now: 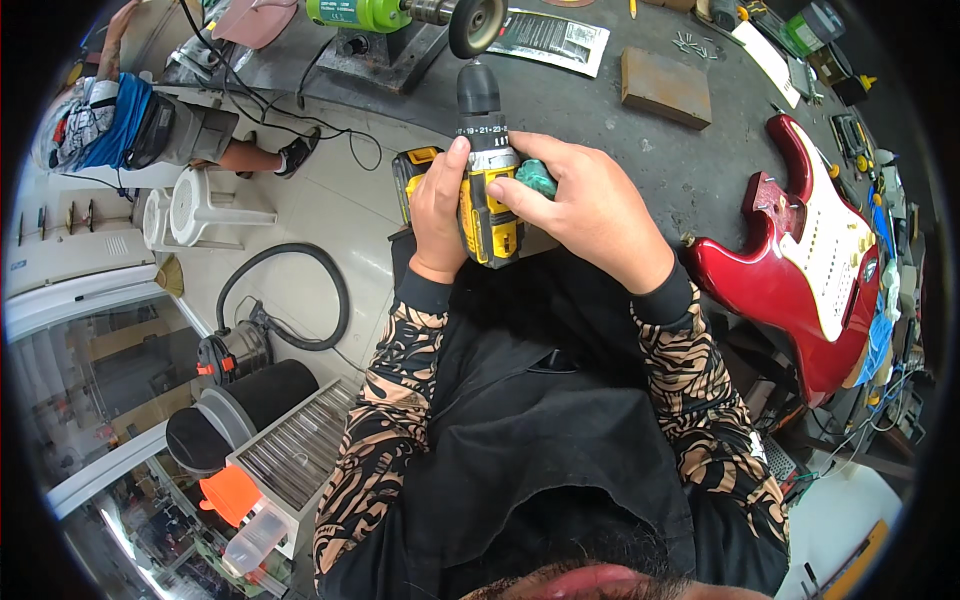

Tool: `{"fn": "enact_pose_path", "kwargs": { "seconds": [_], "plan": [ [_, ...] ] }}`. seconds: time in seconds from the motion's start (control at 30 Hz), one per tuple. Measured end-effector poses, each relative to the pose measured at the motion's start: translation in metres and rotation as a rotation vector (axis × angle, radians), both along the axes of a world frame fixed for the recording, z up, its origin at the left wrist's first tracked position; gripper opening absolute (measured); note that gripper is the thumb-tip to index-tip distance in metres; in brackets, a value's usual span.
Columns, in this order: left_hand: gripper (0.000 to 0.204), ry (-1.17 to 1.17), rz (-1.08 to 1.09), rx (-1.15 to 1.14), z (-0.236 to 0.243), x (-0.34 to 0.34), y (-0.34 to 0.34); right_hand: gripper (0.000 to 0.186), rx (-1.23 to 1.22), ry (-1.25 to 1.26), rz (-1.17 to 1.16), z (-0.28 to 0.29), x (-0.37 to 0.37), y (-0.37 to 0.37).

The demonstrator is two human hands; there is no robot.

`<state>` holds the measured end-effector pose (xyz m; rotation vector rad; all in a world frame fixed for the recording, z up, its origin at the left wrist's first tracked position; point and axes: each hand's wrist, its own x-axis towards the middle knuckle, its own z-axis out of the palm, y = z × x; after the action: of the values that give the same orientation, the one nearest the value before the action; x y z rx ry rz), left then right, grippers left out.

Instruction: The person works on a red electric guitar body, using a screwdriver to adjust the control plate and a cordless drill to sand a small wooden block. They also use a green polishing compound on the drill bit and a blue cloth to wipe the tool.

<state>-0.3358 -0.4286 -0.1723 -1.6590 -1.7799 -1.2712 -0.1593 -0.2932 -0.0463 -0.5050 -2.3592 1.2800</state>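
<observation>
A yellow and black cordless drill (487, 215) points away from me, between my two hands at the near edge of the bench. My left hand (438, 210) is closed around its left side, near the battery (410, 178). The right hand (590, 200) lies along the other side with its thumb on the drill body. Tucked between that hand and the drill is a crumpled green lump (537, 178); its kind is unclear. The drill's black chuck (478, 90) sits right at the dark round wheel (478, 22) of a green bench motor (355, 12). Whatever the chuck grips is too small to make out.
A red guitar body (725, 262) with a cream pickguard rests on the bench's right side. Beyond are a brown block (665, 88), a flat packet (553, 42) and loose screws (692, 45). At left are a vacuum hose (340, 290), white stools (205, 205) and another person (190, 125).
</observation>
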Motion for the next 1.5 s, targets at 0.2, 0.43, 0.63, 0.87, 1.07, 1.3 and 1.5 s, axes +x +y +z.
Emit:
{"fn": "enact_pose_path", "kwargs": {
  "seconds": [0.2, 0.43, 0.63, 0.87, 1.07, 1.3, 1.5],
  "plan": [
    [0.092, 0.006, 0.005, 0.016, 0.0005, 0.0016, 0.0012, 0.046, -0.001, 0.007, 0.002, 0.0006, -0.0002, -0.0001],
    [0.090, 0.007, 0.007, 0.015, -0.0001, 0.0016, 0.0009, 0.047, -0.014, -0.024, 0.001, 0.0021, -0.0004, 0.0001],
    [0.091, 0.006, 0.003, 0.014, -0.0030, 0.0008, 0.0008, 0.048, -0.011, -0.015, 0.004, 0.0014, -0.0004, 0.0000],
    [0.090, -0.006, 0.030, -0.043, -0.0059, 0.0018, -0.0050, 0.048, -0.014, -0.014, 0.010, 0.0009, -0.0007, 0.0004],
    [0.090, -0.025, 0.028, -0.068, -0.0071, 0.0020, -0.0070, 0.046, -0.028, -0.048, 0.014, 0.0041, -0.0007, 0.0007],
    [0.092, -0.027, 0.025, -0.070, -0.0083, 0.0017, -0.0064, 0.046, -0.018, -0.029, 0.006, 0.0021, -0.0005, 0.0003],
    [0.091, 0.025, 0.028, 0.036, -0.0049, 0.0041, -0.0006, 0.047, -0.054, -0.024, 0.019, 0.0013, 0.0002, 0.0005]
  ]
}}
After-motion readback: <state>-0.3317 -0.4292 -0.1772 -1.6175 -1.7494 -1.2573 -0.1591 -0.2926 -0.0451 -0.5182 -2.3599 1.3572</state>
